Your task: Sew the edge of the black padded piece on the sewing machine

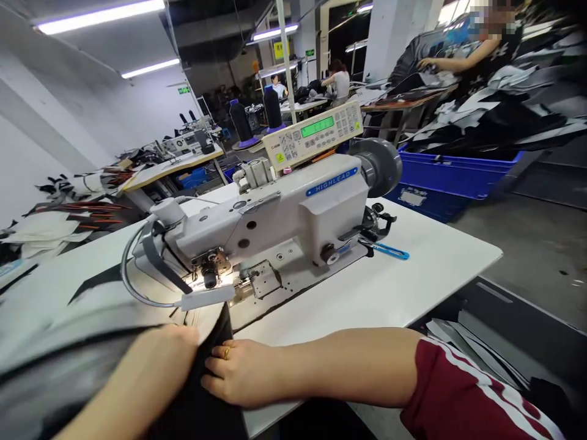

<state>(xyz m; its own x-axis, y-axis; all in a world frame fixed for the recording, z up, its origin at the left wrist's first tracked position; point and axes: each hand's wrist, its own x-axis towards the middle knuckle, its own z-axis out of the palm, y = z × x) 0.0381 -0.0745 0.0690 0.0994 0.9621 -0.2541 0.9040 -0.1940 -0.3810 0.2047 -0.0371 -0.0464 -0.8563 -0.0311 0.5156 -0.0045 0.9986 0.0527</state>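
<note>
A black and pale piece of sheet material, fabric or leather by its look, lies over the front left of the sewing machine table. My right hand, with a ring on one finger, has its fingers bent over the black part and grips it. Beside it, my left hand rests on the pale side of the piece; it is blurred and its fingers are hidden. Just beyond both hands is the sewing machine, its lit needle area partly behind a white lamp bar.
Blue thread snips lie on the white tabletop right of the machine. A control panel and black thread cones stand behind. Blue bins heaped with cut pieces are at right. A co-worker handles material at another table.
</note>
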